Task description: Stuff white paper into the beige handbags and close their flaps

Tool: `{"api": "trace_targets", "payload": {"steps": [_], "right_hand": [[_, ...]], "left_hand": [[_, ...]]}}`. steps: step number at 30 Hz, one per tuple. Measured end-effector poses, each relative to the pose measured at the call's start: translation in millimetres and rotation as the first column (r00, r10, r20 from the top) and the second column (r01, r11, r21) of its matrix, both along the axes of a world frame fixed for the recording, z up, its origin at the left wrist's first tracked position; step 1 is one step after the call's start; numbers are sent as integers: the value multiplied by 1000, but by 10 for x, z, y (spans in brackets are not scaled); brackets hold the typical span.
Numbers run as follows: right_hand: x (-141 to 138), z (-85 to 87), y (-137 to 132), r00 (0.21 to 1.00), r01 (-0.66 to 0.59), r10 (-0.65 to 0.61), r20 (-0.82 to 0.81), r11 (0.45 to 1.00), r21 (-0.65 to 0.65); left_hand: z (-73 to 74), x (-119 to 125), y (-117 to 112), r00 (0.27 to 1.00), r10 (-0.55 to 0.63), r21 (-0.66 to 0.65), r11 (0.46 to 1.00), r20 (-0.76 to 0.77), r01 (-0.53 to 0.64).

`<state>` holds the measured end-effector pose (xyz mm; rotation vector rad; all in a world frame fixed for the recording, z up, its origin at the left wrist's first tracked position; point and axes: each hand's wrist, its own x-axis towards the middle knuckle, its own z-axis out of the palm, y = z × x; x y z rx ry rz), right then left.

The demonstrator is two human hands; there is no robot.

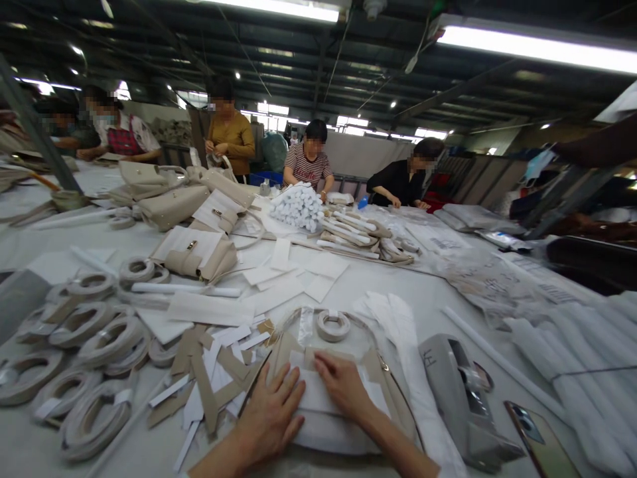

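Observation:
A beige handbag (pixel 333 435) lies in front of me, with a white sheet (pixel 316 393) over its front and its thin strap looped above. My left hand (pixel 273 410) rests flat on the bag's left side, fingers spread. Bent fingers of my right hand (pixel 344 385) press together at a beige tab (pixel 309 356) near the top of the bag. A coiled strap (pixel 322 334) bound with a white band sits just beyond the bag. White tissue-like wrapping (pixel 398 318) runs along the bag's right side.
Several coiled straps (pixel 107 348) and card strips (pixel 204 378) cover the left. A grey tape dispenser (pixel 442 378), a phone (pixel 542 441) and white foam bundles (pixel 587 392) stand right. Beige handbags (pixel 212 255) and white rolls (pixel 297 207) lie ahead; co-workers (pixel 307 162) work across the table.

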<state>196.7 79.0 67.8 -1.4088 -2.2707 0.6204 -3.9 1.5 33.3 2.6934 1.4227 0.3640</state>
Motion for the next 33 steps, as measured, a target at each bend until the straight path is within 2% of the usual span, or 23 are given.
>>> {"api": "trace_targets", "payload": {"steps": [2,6,10,14,17,20,23,27,33], "right_hand": [[-76,28,393,993,111,-109,51,994,-20],[-258,-2,1137,974,161,-159,161,987,0],[-431,-97,1540,950,142,-131,283,990,-16],[-498,-145,1671,918,115,-92,387,993,-36],[-501,-111,1682,891,104,-84,445,994,-20],[-512,-29,1663,884,50,-48,464,999,9],[-531,51,1649,887,-39,26,461,999,17],[-536,91,1648,890,-104,91,448,995,3],[-537,92,1681,880,-132,129,458,991,-26]], "left_hand": [[-30,0,3,1000,5,18,1000,10,-5],[-116,-7,29,999,9,69,998,41,-12],[-244,-11,61,996,8,97,995,86,-16],[-411,5,81,992,31,100,994,125,-44],[-479,19,92,991,23,88,996,130,-35],[-448,21,96,990,28,87,995,135,-40],[-354,7,88,991,33,82,996,133,-44],[-260,-21,79,991,30,73,997,128,-40],[-295,-23,87,989,27,79,996,146,-38]]}}
